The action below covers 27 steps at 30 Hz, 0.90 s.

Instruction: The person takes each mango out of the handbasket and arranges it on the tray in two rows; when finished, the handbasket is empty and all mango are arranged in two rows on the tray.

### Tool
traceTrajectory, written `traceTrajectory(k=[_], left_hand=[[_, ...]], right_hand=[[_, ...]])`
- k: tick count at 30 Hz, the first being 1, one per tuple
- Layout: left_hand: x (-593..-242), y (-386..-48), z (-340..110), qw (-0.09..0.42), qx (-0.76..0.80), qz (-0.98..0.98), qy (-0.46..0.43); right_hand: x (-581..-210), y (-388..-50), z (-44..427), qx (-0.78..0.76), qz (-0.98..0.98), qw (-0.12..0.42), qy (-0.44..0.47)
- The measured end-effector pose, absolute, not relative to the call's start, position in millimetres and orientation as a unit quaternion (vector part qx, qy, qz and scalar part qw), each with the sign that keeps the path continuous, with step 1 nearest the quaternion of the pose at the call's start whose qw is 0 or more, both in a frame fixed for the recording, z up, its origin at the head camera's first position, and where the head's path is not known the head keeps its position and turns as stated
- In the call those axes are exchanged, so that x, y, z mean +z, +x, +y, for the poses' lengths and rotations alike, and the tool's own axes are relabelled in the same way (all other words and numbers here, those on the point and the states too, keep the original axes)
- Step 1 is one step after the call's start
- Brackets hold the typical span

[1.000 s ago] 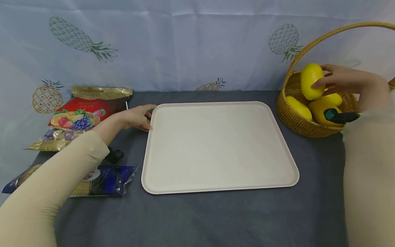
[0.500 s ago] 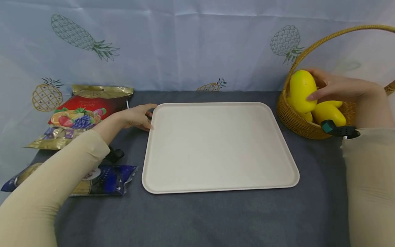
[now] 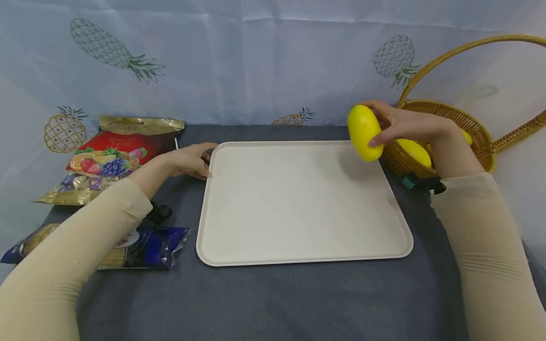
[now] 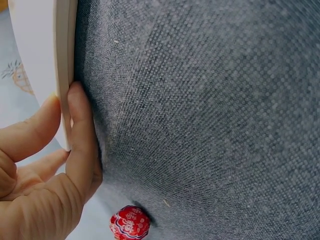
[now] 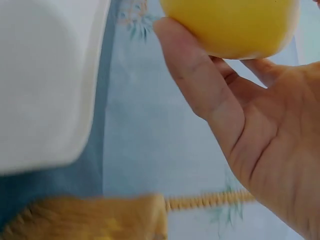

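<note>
A yellow mango-like fruit (image 3: 365,133) hangs over the back right corner of the white tray (image 3: 304,203), pinched between the thumb and fingers of the right hand (image 3: 407,124). In the right wrist view the thumb presses the underside of the yellow fruit (image 5: 232,25); the far fingers are partly hidden behind it. At the tray's back left corner, the left hand (image 3: 190,161) grips the rim. The left wrist view has the left hand (image 4: 55,160) with its thumb on top of the tray edge (image 4: 64,65) and a finger underneath.
A wicker basket (image 3: 473,125) with more yellow fruit (image 3: 414,152) stands right of the tray. At left lie a red candy bag (image 3: 115,154) and a blue packet (image 3: 158,248), with a small dark object (image 3: 159,214) between them. A pineapple-print cloth (image 3: 256,66) hangs behind.
The right hand has lifted the yellow fruit out of the basket and carried it left over the tray's back right corner. The left hand stays on the rim.
</note>
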<state>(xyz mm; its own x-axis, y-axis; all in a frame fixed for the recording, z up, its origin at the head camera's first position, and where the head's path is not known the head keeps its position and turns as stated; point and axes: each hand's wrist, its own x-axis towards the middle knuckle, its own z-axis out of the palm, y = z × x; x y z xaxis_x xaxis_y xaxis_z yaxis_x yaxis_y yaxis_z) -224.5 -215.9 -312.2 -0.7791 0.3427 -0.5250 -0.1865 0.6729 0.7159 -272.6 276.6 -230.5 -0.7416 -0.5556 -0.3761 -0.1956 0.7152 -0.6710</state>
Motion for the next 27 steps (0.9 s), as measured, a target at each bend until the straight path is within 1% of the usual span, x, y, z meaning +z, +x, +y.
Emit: traceTrajectory(k=[12, 20, 27], left_hand=[[-312.4, -223.7, -214.9, 0.329, 0.399, 0.855, 0.04], [-312.3, -224.0, -213.1, 0.325, 0.4, 0.856, 0.035], [-312.4, -224.3, -213.3, 0.321, 0.398, 0.859, 0.035]], right_hand=[[-262.3, -282.6, 209.4, -0.337, 0.855, 0.312, -0.24], [-277.7, -280.2, 173.1, -0.369, 0.838, 0.325, -0.237], [-292.6, -274.7, 139.8, -0.36, 0.837, 0.335, -0.24]])
